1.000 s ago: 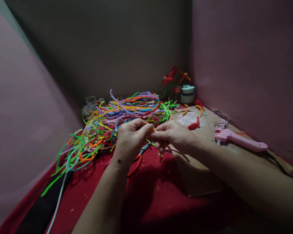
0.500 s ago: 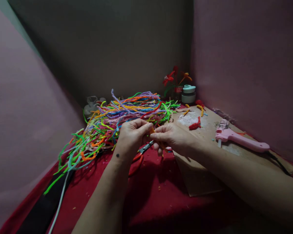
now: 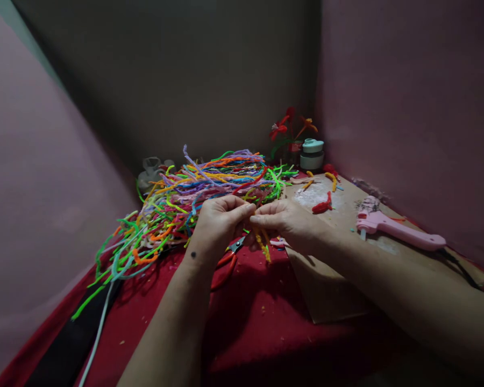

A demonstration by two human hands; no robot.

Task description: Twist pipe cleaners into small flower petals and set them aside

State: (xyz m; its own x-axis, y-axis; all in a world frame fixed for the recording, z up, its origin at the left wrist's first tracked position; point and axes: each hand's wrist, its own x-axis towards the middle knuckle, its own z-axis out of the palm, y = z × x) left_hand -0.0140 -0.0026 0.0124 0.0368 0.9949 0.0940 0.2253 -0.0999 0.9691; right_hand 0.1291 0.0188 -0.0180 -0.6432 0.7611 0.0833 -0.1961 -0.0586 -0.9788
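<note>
Head view, frame centre: you pinch a short yellow-orange pipe cleaner (image 3: 262, 243) between both hands; it is fuzzy and hangs down from your fingertips. Your left hand (image 3: 218, 223) and right hand (image 3: 284, 223) are both clenched on its top, which they hide. Scissors (image 3: 228, 260) lie partly covered beneath. A pipe-cleaner pile (image 3: 193, 199) spreads to the upper left.

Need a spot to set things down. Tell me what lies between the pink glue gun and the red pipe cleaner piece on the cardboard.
Head view: between glue gun and red piece, only bare cardboard, with whitish residue near the piece.
</note>
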